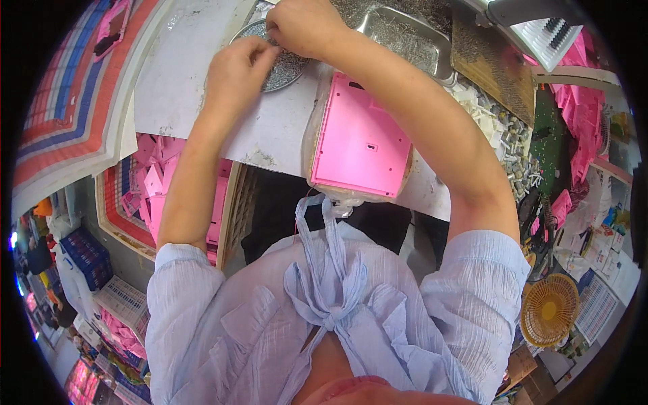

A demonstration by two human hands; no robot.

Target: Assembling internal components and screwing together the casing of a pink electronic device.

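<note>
At the far edge of the white worktop, my left hand (236,73) is over the left side of a round dish (289,73) of small silvery metal pieces. Its thumb and fingertips are drawn together in a pinch, and whatever they hold is too small to make out. My right hand (308,28) reaches across from the right and meets the left one above the dish, fingers curled down; what is in them is hidden. Nearer to me, below my right forearm, a flat pink plastic panel (361,145) lies on a clear plastic-wrapped pad, overhanging the front edge.
A rectangular metal tray (442,57) of small metal pieces stands right of the dish, beside a brown board (489,64). Small white and metal parts (513,145) are heaped at the right. A crate of pink parts (158,177) sits below left; a yellow basket (550,309) is lower right.
</note>
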